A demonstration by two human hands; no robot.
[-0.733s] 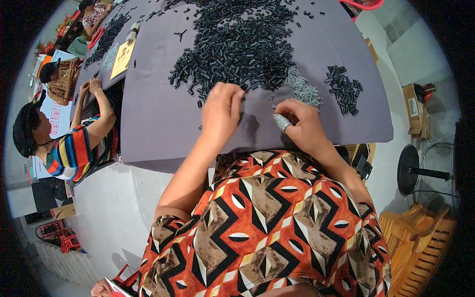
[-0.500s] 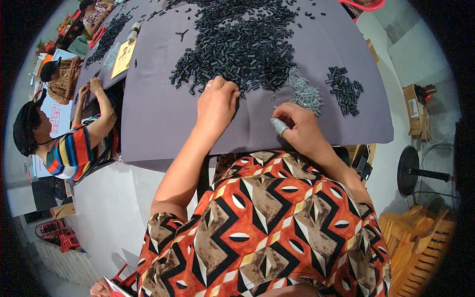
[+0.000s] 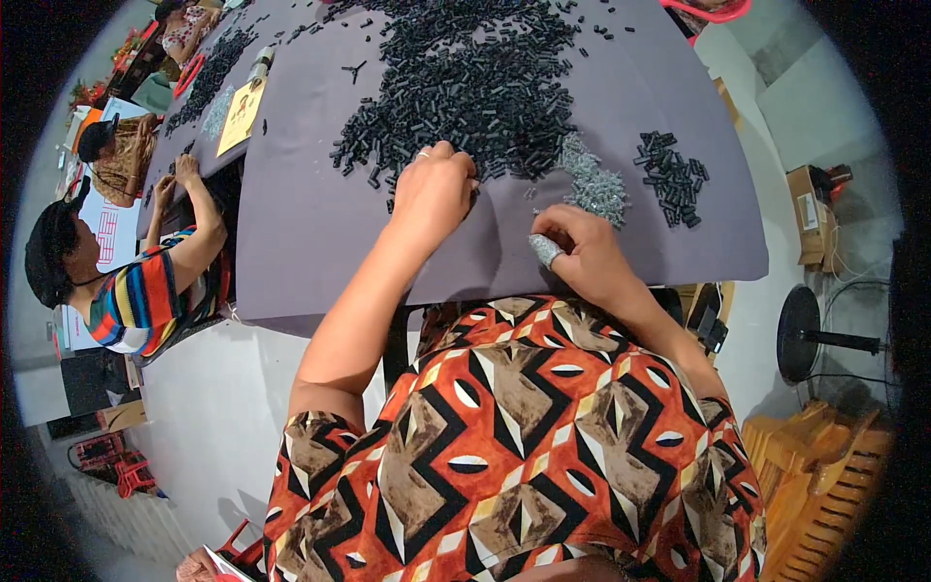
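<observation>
My left hand (image 3: 434, 190) is at the near edge of a large pile of small black cylindrical pieces (image 3: 475, 92), its fingers curled and closed. A small black piece shows at its thumb side, in the pinch. To the right, my right hand (image 3: 590, 244) is held just above the table, thumb and forefinger pinched together. Silvery tape wraps the tip of its thumb. What this hand holds, if anything, is hidden. Beyond it lies a heap of small shiny silver-grey metal parts (image 3: 596, 192), touching the black pile's right side.
A smaller group of black pieces (image 3: 669, 177) lies on the right of the grey-covered table (image 3: 310, 233). A yellow card (image 3: 241, 116) lies at the left. A person in a striped shirt (image 3: 160, 291) works there. A black round-based stand (image 3: 801, 333) and wooden chairs (image 3: 819, 466) are at the right.
My left hand has shifted slightly right and nearer to me, its fingers still curled. My right hand has barely moved and keeps its pinch.
</observation>
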